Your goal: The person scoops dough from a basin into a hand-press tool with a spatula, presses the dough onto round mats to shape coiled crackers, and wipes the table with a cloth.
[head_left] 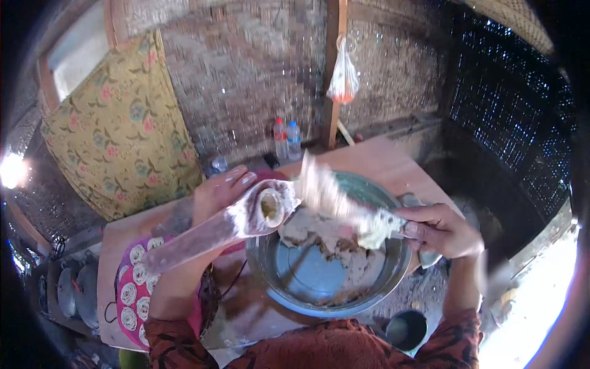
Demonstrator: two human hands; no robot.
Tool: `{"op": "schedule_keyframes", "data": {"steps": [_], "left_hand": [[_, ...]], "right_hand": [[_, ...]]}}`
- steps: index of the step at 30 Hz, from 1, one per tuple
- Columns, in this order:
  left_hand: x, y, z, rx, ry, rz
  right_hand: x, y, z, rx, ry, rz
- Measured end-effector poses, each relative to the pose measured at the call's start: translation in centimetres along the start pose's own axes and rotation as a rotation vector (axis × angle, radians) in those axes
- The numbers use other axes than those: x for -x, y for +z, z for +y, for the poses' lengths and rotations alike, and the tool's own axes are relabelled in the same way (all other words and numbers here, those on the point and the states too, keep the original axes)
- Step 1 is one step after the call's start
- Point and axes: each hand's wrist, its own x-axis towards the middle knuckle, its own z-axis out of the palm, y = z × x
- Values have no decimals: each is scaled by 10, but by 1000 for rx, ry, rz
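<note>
My left hand (222,192) is behind a long wooden press (212,237), closed on it, though the grip is partly hidden. Pale dough smears the press, and its round hole (270,206) faces up with yellowish lining or contents inside. In my right hand (444,229) is a dough-coated utensil (335,200), blurred by motion, its exact kind unclear. It slants up toward the press head. Beneath both hands stands a wide blue basin (332,312), with pale dough (362,264) spread over its far and right parts.
On the left, a pink tray (195,317) carries several white coiled dough rounds (128,294). Two plastic bottles (287,140) stand behind the table (381,157). A dark cup (405,330) is at lower right. A plastic bag (344,77) hangs from the post.
</note>
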Motion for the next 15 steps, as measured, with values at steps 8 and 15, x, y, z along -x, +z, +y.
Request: {"op": "schedule_keyframes", "data": {"steps": [8, 15], "left_hand": [[-70, 45, 45, -87, -49, 252], [-69, 63, 5, 339, -262, 233]], "right_hand": [[-77, 103, 20, -27, -433, 845], [-11, 72, 35, 113, -133, 567]]}}
